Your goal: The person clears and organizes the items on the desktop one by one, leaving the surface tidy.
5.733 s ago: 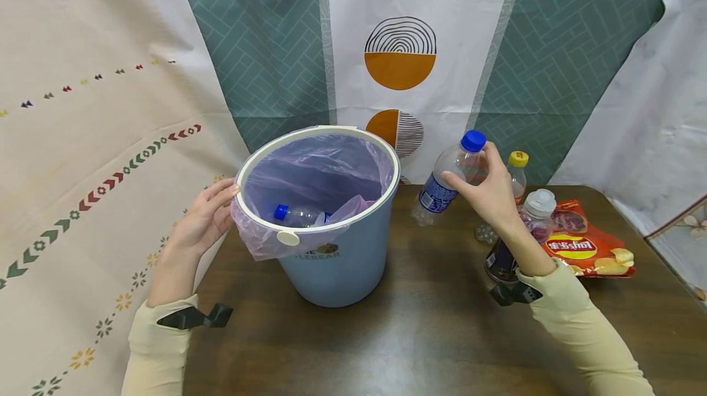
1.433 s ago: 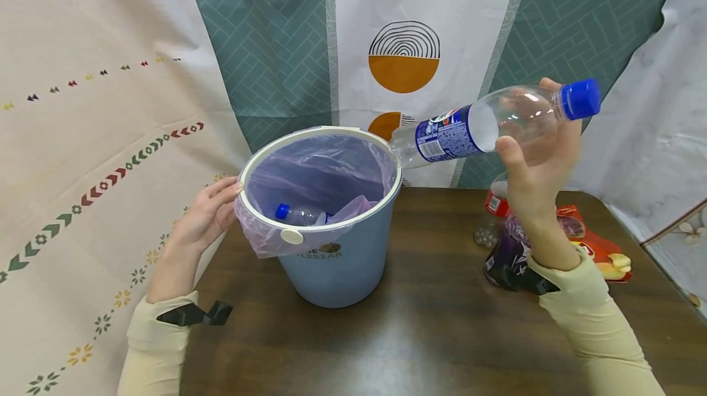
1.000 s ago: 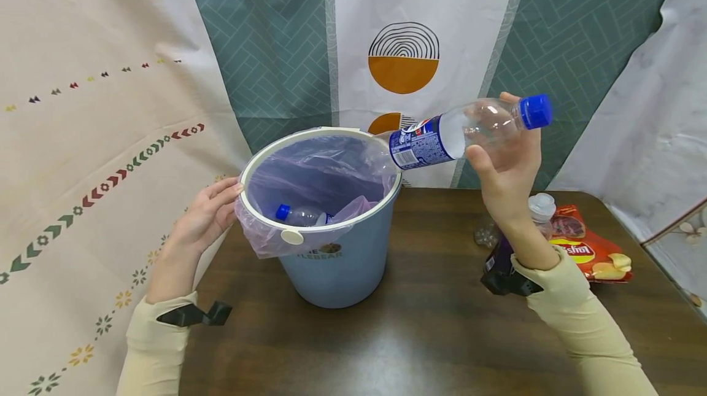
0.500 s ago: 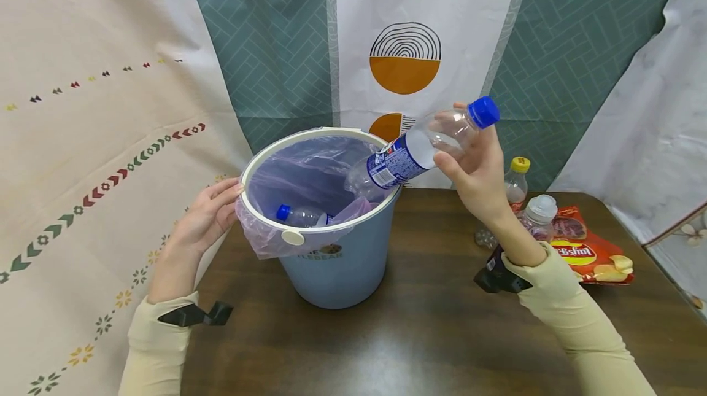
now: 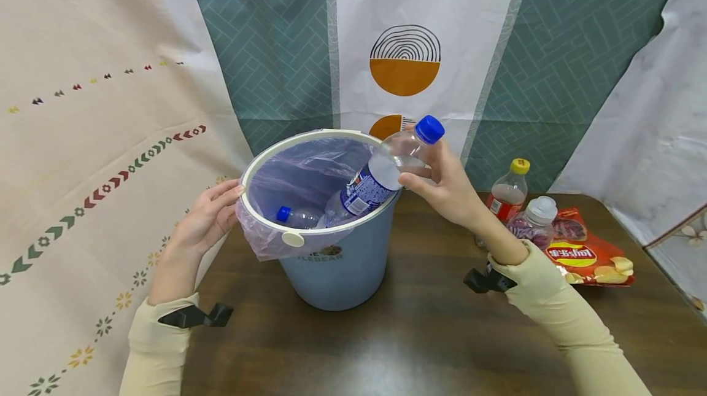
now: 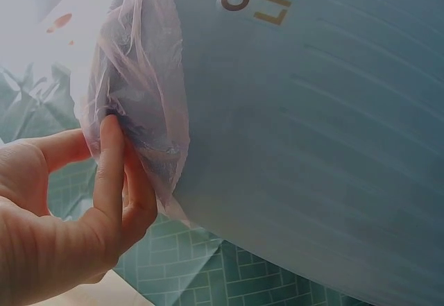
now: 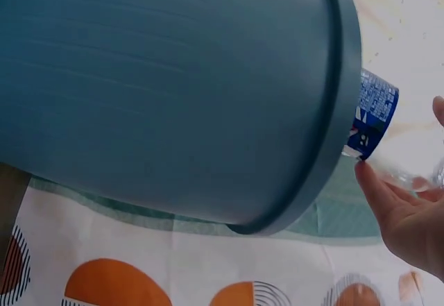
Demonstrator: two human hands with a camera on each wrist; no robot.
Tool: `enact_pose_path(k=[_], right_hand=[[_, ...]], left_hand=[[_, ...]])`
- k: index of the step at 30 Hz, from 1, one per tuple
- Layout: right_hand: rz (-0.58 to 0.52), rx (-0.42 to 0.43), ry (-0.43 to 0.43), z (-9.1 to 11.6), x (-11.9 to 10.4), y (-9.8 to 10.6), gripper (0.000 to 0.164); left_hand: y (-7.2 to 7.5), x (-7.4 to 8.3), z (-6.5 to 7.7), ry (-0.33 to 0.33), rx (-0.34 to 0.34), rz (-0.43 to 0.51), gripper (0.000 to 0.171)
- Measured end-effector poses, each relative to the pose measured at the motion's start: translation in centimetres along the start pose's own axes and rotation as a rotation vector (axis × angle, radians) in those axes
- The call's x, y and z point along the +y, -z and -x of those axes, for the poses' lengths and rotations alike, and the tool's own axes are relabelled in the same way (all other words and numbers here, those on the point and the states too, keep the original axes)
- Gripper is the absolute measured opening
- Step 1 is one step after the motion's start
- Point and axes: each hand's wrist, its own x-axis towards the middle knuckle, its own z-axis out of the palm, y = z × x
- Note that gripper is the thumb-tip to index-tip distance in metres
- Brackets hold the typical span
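A blue trash bin [image 5: 353,273] with a white rim stands on the table, lined with a thin pink plastic bag [image 5: 262,239]. My left hand [image 5: 201,218] pinches the bag-covered rim on the left side, as the left wrist view also shows. A clear plastic bottle [image 5: 367,190] with a blue cap and blue label slants over the bin's right rim, base inside. My right hand [image 5: 450,190] grips it near the neck, outside the rim. Another blue-capped bottle [image 5: 301,218] lies inside the bin. The right wrist view shows the label between rim and fingers.
Right of the bin are a yellow-capped bottle [image 5: 509,190] with a red label, a wide bottle [image 5: 534,221] with a white lid, and a red chip bag [image 5: 585,252]. My right forearm partly covers them. Patterned cloths hang behind the brown table [image 5: 431,328].
My right hand has brought the bottle leftward and down from the right, and its base has entered the bin, tilting more steeply. My left hand stays on the rim.
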Motion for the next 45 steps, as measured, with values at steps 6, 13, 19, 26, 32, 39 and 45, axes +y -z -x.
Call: enact_pose_path(k=[6, 13, 19, 26, 32, 39, 45], right_hand=[[0.094, -0.080, -0.013, -0.1, 0.3, -0.6, 0.049], [0.110, -0.098, -0.003, -0.2, 0.5, -0.9, 0.039], [0.113, -0.066, -0.024, -0.3, 0.4, -0.9, 0.029], [0.175, -0.011, -0.009, 0.1, 0.5, -0.3, 0.026], [0.241, 0.035, 0.001, 0.9, 0.9, 0.2, 0.026], [0.279, 0.039, 0.024, 1.5, 1.0, 0.9, 0.024], [0.357, 0.048, 0.040, 2.4, 1.0, 1.6, 0.025]], left_hand=[[0.0, 0.0, -0.1, -0.006, -0.028, 0.015, 0.020], [0.0, 0.0, -0.2, -0.011, -0.032, 0.019, 0.020], [0.0, -0.1, -0.1, -0.003, -0.024, 0.014, 0.021], [0.1, -0.1, -0.1, -0.013, -0.029, 0.031, 0.021], [0.0, 0.0, -0.1, 0.000, -0.027, 0.021, 0.020], [0.1, -0.1, -0.2, -0.003, -0.020, 0.040, 0.020], [0.1, -0.1, -0.2, 0.000, -0.014, 0.038, 0.019]])
